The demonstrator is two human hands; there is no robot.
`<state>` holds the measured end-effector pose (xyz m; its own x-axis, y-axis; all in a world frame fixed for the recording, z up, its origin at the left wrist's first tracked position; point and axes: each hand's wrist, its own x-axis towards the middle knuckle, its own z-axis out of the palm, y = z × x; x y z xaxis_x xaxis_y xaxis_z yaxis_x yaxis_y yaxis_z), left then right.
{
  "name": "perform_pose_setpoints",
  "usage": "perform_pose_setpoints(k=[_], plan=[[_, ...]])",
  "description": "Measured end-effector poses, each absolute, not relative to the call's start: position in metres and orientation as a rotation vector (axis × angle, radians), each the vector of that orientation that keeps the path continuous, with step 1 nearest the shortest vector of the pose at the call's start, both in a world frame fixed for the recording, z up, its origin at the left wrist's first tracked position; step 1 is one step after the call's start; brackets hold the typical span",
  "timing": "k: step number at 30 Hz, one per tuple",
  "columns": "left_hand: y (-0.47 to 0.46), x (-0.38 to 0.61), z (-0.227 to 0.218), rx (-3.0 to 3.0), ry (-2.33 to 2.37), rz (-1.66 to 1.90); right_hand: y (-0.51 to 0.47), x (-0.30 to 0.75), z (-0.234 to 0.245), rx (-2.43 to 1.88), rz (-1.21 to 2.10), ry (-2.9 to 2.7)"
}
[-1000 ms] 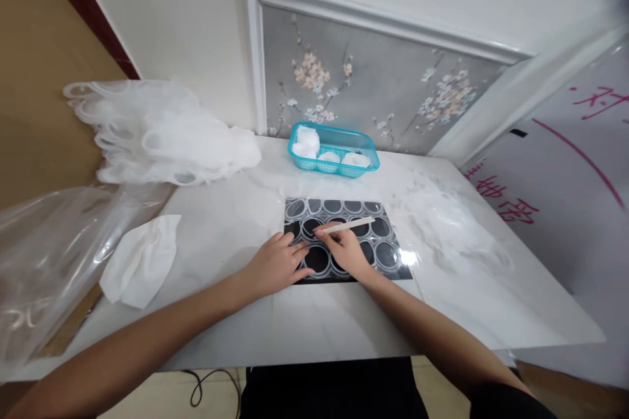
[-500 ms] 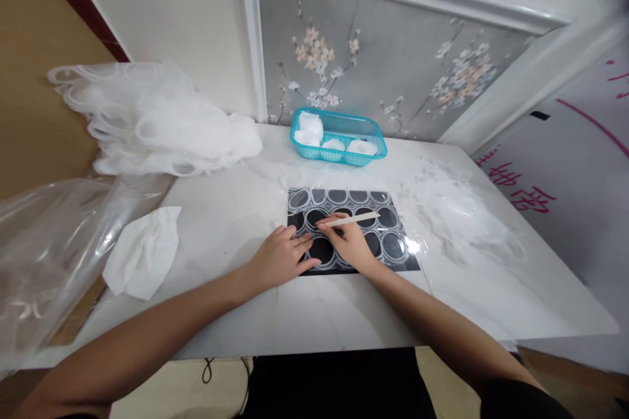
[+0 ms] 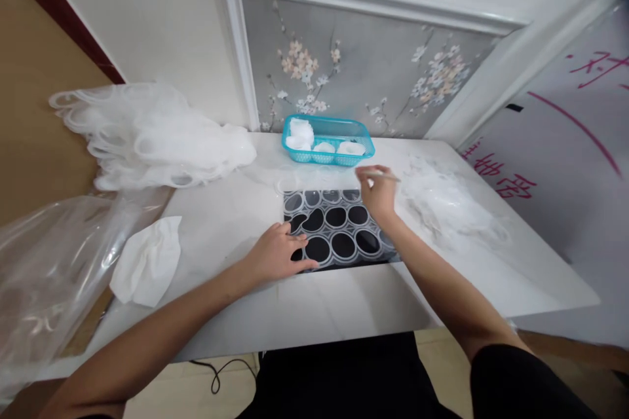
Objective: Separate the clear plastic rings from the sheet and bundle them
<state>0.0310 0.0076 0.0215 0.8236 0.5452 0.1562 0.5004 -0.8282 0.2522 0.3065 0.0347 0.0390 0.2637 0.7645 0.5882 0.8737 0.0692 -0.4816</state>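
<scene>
A black mat (image 3: 339, 236) covered with several clear plastic rings lies on the white table (image 3: 314, 301). My left hand (image 3: 278, 254) rests flat on the mat's near left corner, fingers spread, holding nothing. My right hand (image 3: 377, 191) is raised over the mat's far right corner, its fingers pinched on a thin pale stick (image 3: 386, 176) that points right. A turquoise basket (image 3: 328, 141) with white pads in it stands just beyond the mat, a short way from the right hand.
A heap of clear plastic rings (image 3: 152, 137) lies at the table's far left, and a smaller clear plastic heap (image 3: 452, 206) lies right of the mat. A white cloth (image 3: 147, 260) lies at the left front. A clear plastic bag (image 3: 44, 262) hangs off the left edge.
My right hand has lifted off the middle of the mat and moved right and away with the stick, towards the basket. My left hand has stayed on the mat's corner.
</scene>
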Motion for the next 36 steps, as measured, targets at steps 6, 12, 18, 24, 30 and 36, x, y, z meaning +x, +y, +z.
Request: perform_pose_setpoints(k=[6, 12, 18, 24, 30, 36], plan=[[0.000, 0.059, 0.026, 2.952, 0.794, 0.406, -0.028, 0.276, 0.003, -1.496, 0.535, -1.640], [-0.005, 0.081, 0.016, 3.037, 0.811, 0.249, -0.032, 0.274, -0.005, -1.490, 0.678, -1.477], [-0.002, 0.077, 0.013, 3.014, 0.797, 0.194, -0.028, 0.277, -0.004, -1.445, 0.526, -1.627], [0.002, 0.076, 0.015, 2.946, 0.767, 0.150, -0.048, 0.262, -0.007, -1.613, 0.134, -1.934], [0.005, 0.068, 0.021, 2.915, 0.723, 0.115, -0.021, 0.276, 0.012, -1.739, -0.172, -1.974], [0.012, 0.073, 0.033, 2.862, 0.780, 0.083, 0.018, 0.329, 0.035, -1.710, 0.082, -1.164]])
